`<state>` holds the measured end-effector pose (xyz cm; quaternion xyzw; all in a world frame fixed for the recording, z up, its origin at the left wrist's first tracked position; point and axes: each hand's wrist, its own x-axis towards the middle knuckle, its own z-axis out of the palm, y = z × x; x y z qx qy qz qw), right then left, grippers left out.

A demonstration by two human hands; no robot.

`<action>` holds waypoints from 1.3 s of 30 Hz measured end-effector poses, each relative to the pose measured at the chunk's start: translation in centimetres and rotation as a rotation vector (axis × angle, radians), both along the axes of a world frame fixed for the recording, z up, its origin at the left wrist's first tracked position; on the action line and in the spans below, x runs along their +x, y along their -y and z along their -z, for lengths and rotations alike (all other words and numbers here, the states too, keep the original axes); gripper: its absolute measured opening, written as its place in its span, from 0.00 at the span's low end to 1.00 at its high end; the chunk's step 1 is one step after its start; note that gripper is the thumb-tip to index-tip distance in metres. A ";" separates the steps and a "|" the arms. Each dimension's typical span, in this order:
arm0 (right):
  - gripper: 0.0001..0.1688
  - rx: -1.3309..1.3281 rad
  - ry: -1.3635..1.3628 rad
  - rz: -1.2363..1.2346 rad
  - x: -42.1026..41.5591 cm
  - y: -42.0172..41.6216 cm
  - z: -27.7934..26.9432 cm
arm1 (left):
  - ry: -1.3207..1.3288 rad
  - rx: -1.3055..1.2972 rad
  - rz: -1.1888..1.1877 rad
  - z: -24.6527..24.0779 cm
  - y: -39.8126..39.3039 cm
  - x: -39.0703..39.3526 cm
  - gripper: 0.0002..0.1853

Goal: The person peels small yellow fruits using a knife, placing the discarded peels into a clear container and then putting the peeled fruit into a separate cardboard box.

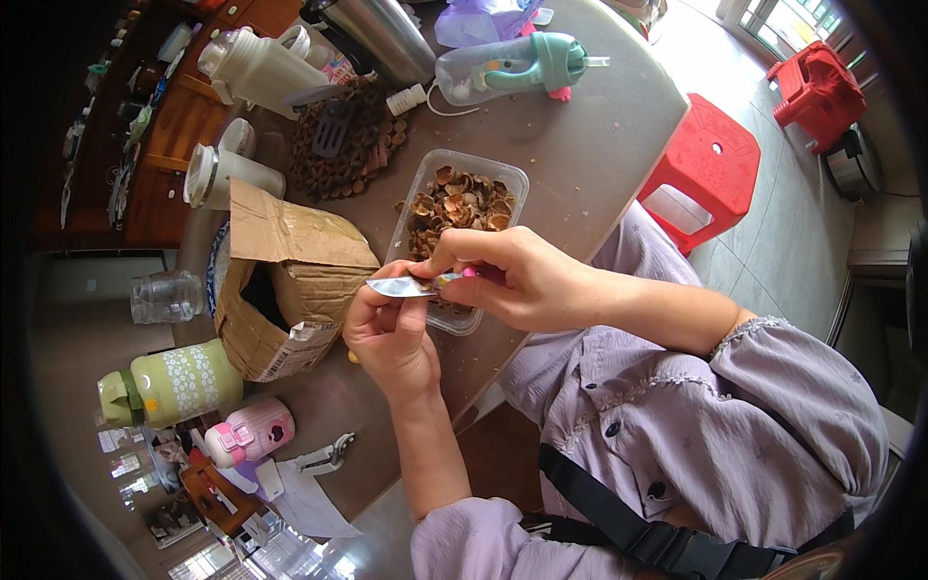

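My left hand (391, 344) grips a shiny silver, flat, pointed piece (400, 287) between thumb and fingers. My right hand (522, 275) meets it at the other end, its thumb and index finger pinched around a small item with a bright pink end (470, 272); the fingers hide most of this item, so I cannot tell what it is. Both hands are over the near end of a clear plastic container (523, 190), which holds many broken brown nut shells (460, 199).
Left of the hands stands a torn cardboard box (297, 290). A green bottle (192, 384) and a pink bottle (254, 431) lie beyond it. Toward the back are a dark wooden trivet (308, 170), a steel flask (388, 43) and a teal-lidded straw bottle (507, 69). A red stool (714, 156) is at right.
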<state>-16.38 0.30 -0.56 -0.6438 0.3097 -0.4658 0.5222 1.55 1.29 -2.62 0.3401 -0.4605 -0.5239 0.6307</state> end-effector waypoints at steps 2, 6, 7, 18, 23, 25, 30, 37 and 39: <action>0.10 0.014 -0.045 -0.001 0.2 0.0 -0.3 | -0.005 0.016 0.000 -0.2 -0.1 -0.1 0.11; 0.09 -0.122 -0.149 0.125 0.5 -0.4 -0.4 | -0.051 0.102 0.020 -0.9 -0.1 -0.3 0.12; 0.08 -0.161 -0.132 0.178 0.6 -0.4 -0.2 | -0.066 0.122 0.025 -1.0 0.1 -0.4 0.12; 0.18 0.020 -0.147 0.026 -1.6 1.7 -1.0 | -0.152 0.084 0.085 -0.7 0.1 -0.1 0.15; 0.24 -0.002 -0.057 -0.182 -2.4 1.0 -1.3 | -0.081 0.139 0.030 -0.3 0.1 -0.1 0.16; 0.25 -0.042 -0.059 -0.219 -2.2 1.0 -1.1 | -0.063 0.130 0.018 0.1 0.0 0.3 0.16; 0.23 -0.049 -0.030 -0.226 -2.2 1.0 -0.9 | -0.091 0.146 0.051 0.1 0.0 0.5 0.15; 0.09 0.043 0.021 -0.064 -0.8 0.7 0.2 | -0.074 0.032 0.161 0.0 -0.6 -0.9 0.14; 0.08 0.080 0.086 -0.017 -0.7 0.9 0.2 | -0.056 0.062 0.107 0.1 -0.4 -0.5 0.14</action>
